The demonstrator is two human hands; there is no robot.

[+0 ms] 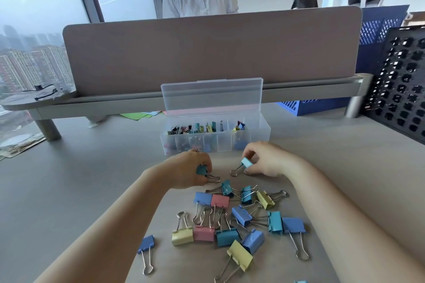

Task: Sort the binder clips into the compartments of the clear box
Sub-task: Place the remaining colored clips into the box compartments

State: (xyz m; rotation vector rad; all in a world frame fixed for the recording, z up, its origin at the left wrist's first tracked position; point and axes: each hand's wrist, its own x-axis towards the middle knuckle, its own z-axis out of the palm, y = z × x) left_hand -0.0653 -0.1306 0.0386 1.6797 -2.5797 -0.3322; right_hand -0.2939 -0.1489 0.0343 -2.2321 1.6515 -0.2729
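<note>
Near the clear box [215,138], the left hand [190,169] holds a teal clip [202,170] and the right hand [264,161] pinches a pale blue clip [246,163], both probably light and hard, best held by the body.

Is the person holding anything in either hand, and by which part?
Yes. The left hand grips a teal clip round its coloured body; the right hand pinches a light blue clip by its body, not the wire handles.
</note>
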